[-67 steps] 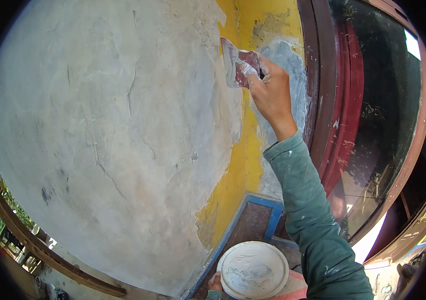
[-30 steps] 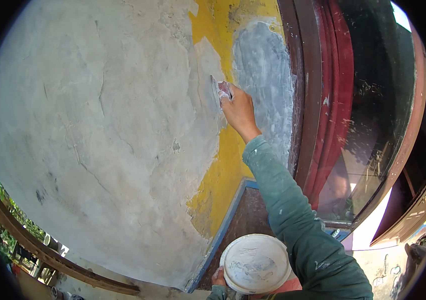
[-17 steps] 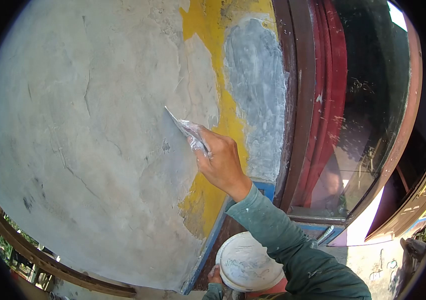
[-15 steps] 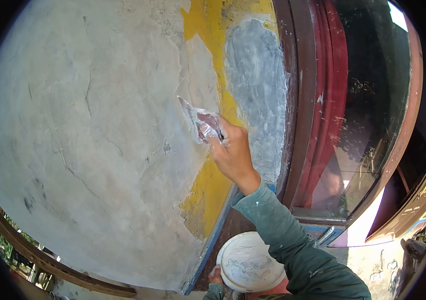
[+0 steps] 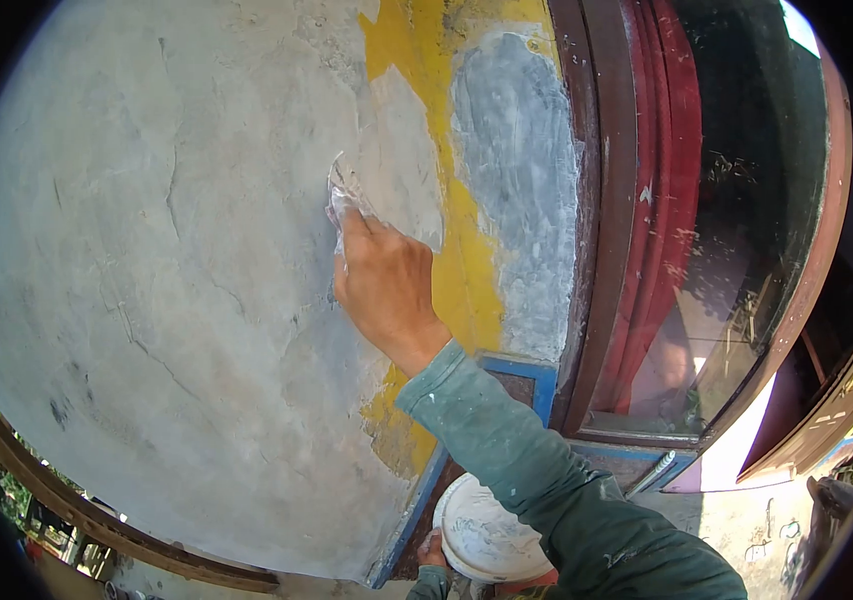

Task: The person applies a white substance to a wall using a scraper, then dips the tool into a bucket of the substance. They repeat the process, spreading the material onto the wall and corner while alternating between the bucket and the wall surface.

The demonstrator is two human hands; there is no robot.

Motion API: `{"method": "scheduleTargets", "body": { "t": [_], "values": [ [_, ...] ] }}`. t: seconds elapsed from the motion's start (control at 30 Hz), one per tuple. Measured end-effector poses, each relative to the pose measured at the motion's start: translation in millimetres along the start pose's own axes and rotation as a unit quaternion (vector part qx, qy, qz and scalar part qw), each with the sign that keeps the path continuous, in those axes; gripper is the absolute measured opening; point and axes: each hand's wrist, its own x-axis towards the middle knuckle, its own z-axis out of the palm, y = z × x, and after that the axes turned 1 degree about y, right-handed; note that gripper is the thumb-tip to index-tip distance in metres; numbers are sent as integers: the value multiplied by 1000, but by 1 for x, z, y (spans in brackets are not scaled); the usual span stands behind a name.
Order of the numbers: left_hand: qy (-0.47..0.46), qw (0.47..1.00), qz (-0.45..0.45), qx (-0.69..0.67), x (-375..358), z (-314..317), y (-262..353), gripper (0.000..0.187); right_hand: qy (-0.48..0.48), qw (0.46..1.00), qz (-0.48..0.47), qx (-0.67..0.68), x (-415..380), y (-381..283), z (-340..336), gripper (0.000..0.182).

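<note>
My right hand (image 5: 387, 285) is closed around a putty scraper (image 5: 345, 184) smeared with white paste. The scraper's blade is against the grey, patchy wall (image 5: 217, 330), left of a yellow painted strip (image 5: 465, 265). Most of the tool's grip is hidden by the fingers. Low in the view, my left hand (image 5: 433, 550) grips the left rim of a round white tub (image 5: 475, 572) with white putty (image 5: 492, 530) in it. My right sleeve covers part of the tub's right side.
A grey-white coated patch (image 5: 517, 180) lies between the yellow strip and a brown window frame (image 5: 592, 200). Behind the glass hangs a red curtain (image 5: 672, 170). Blue-edged trim (image 5: 517, 365) runs below. A curved brown rail (image 5: 107, 530) crosses the lower left.
My right hand has moved left and slightly up across the wall with the scraper, which has turned more edge-on. My left hand and the tub are nearly where they were.
</note>
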Motion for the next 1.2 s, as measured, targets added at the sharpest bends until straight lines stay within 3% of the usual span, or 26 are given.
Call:
{"method": "scheduleTargets", "body": {
  "t": [0.17,0.3,0.47,0.63,0.73,0.8,0.87,0.93,1.07,1.2],
  "values": [
    [8,1000,19,8,-1,9,-4,34,-29,976,-10,216,-16,11,-55,23],
    [-8,1000,-19,-9,-16,9,9,42,10,993,53,101,48,67,-43,29],
    [-14,1000,2,-9,-16,1,7,34,-9,997,65,-49,84,86,-8,28],
    [-30,999,14,-22,-22,-1,11,34,-7,998,-18,57,11,39,-8,35],
    [-28,999,12,-27,-24,3,18,34,-52,997,-39,51,-35,22,-32,38],
    [-24,999,8,-30,-23,4,18,34,-64,976,-29,205,-43,22,-50,36],
    [-2,1000,1,-19,-17,-2,10,33,-59,973,31,223,-12,36,-63,33],
    [-12,1000,5,-15,-18,-6,8,34,6,981,60,185,35,57,-63,31],
    [-63,997,39,-29,-17,-6,15,29,40,993,46,100,112,111,-22,34],
    [-52,997,7,-50,-23,4,28,29,38,993,32,110,120,106,1,34]
  ]
}}
